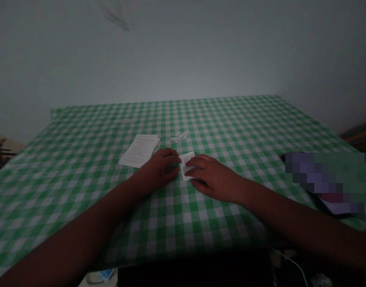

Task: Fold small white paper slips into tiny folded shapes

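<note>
A small folded piece of printed paper (187, 170) lies on the checked cloth between my two hands. My left hand (162, 166) rests at its left edge, fingertips touching it, with thumb and fingers apart. Over the paper's right part, my right hand (214, 175) lies with its fingers spread, covering some of the print. Just beyond sits a small folded paper shape like a boat (179, 137). To the left, partly behind my left hand, is a stack of printed sheets (139, 149).
A green and white checked tablecloth (230, 127) covers the table, which reaches back to a pale wall (183, 52). On the right lies a dark-edged flat object (332, 209), mostly blurred out by pixels. A thin cable (293, 261) hangs below the front edge.
</note>
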The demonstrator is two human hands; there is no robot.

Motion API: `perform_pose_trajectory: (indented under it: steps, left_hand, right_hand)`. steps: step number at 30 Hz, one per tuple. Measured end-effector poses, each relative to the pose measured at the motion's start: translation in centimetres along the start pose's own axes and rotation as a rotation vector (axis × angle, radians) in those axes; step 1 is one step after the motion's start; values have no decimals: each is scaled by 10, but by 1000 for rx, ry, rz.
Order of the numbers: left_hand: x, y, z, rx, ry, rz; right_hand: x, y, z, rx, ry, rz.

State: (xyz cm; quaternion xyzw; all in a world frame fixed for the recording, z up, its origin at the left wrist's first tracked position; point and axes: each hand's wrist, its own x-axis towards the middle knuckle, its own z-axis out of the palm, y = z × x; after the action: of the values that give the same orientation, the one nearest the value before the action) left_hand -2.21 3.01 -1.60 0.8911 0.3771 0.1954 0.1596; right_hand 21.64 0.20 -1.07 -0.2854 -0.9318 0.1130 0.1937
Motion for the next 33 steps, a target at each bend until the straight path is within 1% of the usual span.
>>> perform_pose_trajectory:
  steps: [16,20,25,33]
  left_hand:
    - [0,0,0,11,-7,-11]
    - [0,-1,0,17,-2,4]
    - [1,0,-1,12,-20,-8]
    - [1,0,0,19,-19,-8]
  right_hand:
    - [0,1,1,10,3,1]
    - [0,0,0,13,-2,9]
    - [-1,1,1,2,-9,6]
    - [0,1,2,13,12,-2]
